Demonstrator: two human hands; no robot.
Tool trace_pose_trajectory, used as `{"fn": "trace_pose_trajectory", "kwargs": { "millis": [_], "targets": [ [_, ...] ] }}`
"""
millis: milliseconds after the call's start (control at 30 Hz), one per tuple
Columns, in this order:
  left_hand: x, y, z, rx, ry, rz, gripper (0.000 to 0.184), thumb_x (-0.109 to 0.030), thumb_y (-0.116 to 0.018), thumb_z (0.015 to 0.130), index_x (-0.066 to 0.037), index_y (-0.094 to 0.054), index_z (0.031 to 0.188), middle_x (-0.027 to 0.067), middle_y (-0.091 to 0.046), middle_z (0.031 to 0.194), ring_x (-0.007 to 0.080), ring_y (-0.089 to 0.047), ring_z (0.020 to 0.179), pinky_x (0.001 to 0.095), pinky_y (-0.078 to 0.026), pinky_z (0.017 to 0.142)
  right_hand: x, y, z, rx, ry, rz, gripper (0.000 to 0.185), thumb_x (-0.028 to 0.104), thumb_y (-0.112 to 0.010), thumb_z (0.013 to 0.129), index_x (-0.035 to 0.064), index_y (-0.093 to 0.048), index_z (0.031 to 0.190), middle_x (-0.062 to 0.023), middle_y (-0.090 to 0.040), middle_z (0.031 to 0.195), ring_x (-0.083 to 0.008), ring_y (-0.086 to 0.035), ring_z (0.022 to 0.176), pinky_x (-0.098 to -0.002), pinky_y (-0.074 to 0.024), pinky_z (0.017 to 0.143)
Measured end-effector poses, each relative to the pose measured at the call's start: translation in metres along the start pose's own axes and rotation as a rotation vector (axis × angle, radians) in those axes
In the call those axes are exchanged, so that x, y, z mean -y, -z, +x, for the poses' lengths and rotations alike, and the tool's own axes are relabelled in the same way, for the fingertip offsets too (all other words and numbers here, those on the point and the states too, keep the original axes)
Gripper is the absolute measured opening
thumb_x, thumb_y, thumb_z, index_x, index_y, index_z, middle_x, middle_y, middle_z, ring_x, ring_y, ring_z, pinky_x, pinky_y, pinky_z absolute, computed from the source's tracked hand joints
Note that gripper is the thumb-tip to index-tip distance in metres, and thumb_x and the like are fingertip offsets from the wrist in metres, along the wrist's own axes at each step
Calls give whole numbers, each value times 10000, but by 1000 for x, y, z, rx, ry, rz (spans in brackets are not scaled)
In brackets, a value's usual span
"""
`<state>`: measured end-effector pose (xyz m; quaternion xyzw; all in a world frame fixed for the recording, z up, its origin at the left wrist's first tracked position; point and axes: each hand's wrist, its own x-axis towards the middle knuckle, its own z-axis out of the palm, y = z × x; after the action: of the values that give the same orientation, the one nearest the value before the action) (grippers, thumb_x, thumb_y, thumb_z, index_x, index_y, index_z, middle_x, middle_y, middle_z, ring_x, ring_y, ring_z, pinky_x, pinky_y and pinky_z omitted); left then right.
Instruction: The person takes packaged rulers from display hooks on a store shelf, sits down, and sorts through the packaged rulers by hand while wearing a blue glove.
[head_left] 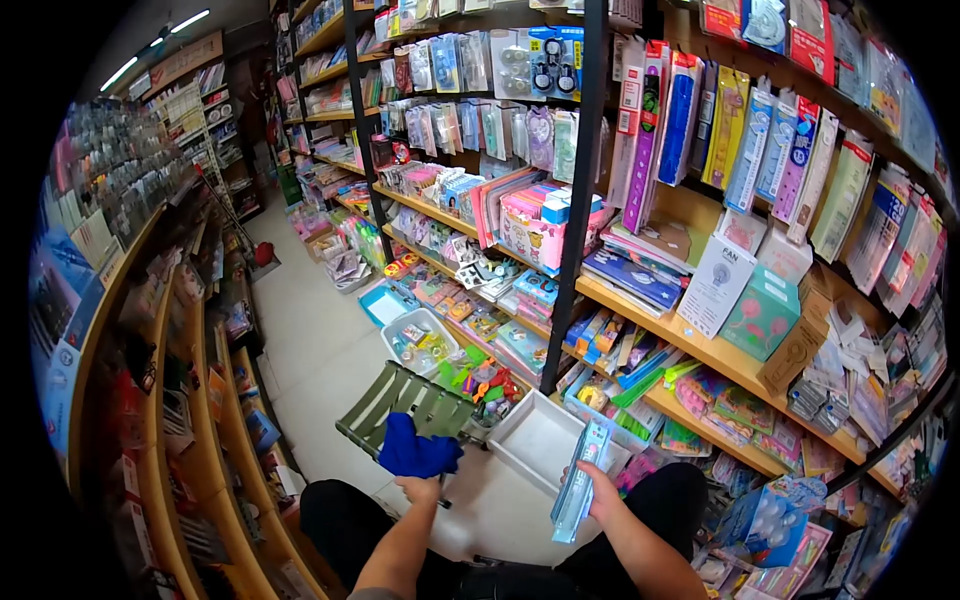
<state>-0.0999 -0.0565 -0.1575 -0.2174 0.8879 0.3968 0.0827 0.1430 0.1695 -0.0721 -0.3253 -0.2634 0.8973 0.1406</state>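
My left hand (420,489) grips the lower end of a bunched dark blue cloth (415,447). The cloth overlaps the near side of a green folding stool (385,405); I cannot tell whether the two touch. In my right hand (598,489) is a long, narrow light-blue package (575,500), tilted upright, with the fingers closed round its right side. Its printing is too small to read. Just beyond it, a white rectangular tray (515,430) lies on the floor, partly hidden by the package.
Right of me, shelves (700,345) carry books, boxes and hanging packs. A white bin (408,322) of small goods and a blue tray (385,300) stand past the stool. Wooden racks (215,440) line the left. A tiled aisle (300,330) runs between.
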Motion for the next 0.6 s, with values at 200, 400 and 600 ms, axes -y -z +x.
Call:
{"fn": "trace_pose_trajectory", "kwargs": {
  "millis": [200, 400, 600],
  "targets": [
    [34, 0, -57, -4, 88, -84, 718, -76, -691, 623, 39, -194, 1128, 279, -472, 1089, 404, -481, 1030, 420, -363, 915, 7, -8, -14, 63, 28, 15, 263, 215, -594, 758, 36, -511, 932, -115, -577, 818, -243, -583, 749, -389, -492, 677],
    [61, 10, -80, 46, 57, -18, 603, -167, -648, 666, 32, -284, 1104, 238, -511, 1038, 347, -515, 936, 388, -399, 839, 15, -10, -26, 136, 57, 62, 269, 219, -603, 752, 26, -523, 921, -107, -579, 801, -232, -584, 749, -378, -494, 667],
    [84, 0, -124, 218, -54, 165, 520, -257, -605, 709, 25, -374, 1080, 196, -550, 986, 291, -549, 842, 355, -435, 762, 16, -17, -36, 145, 102, 21, 268, 211, -627, 741, 33, -535, 920, -92, -578, 774, -219, -582, 688, -363, -491, 628]
  ]
}}
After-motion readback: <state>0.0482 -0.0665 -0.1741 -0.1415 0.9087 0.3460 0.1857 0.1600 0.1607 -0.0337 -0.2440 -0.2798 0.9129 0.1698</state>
